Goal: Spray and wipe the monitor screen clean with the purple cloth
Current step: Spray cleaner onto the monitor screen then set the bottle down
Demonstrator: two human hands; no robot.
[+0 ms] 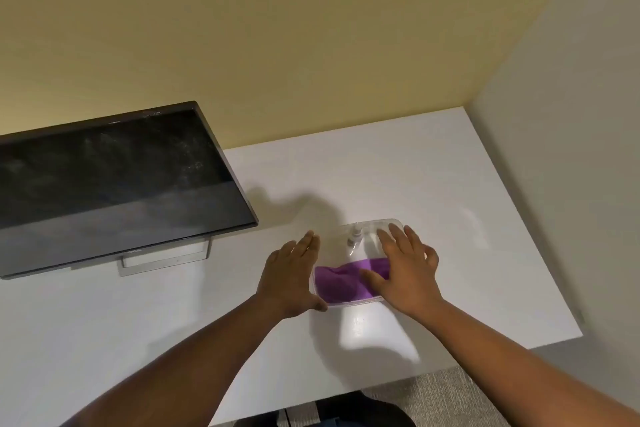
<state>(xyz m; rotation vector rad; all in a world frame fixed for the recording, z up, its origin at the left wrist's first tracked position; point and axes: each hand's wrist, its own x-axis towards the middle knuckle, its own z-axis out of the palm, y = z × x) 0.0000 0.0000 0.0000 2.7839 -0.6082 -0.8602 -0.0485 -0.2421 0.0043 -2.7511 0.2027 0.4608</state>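
A dark monitor [114,180] with a dusty, smudged screen stands at the left of the white desk [415,177]. A clear plastic pouch [363,229] lies on the desk at centre right. Inside it are the purple cloth [341,282] and a small clear spray bottle [354,237]. My right hand [403,270] lies flat on top of the pouch with its fingers spread. My left hand [292,276] is at the pouch's left edge, fingers straight, thumb near the pouch's front corner.
The desk sits in a corner between a yellow wall [277,28] behind and a grey wall [571,149] on the right. The monitor's silver stand [166,256] is below the screen. Grey carpet [433,392] shows past the desk's front edge.
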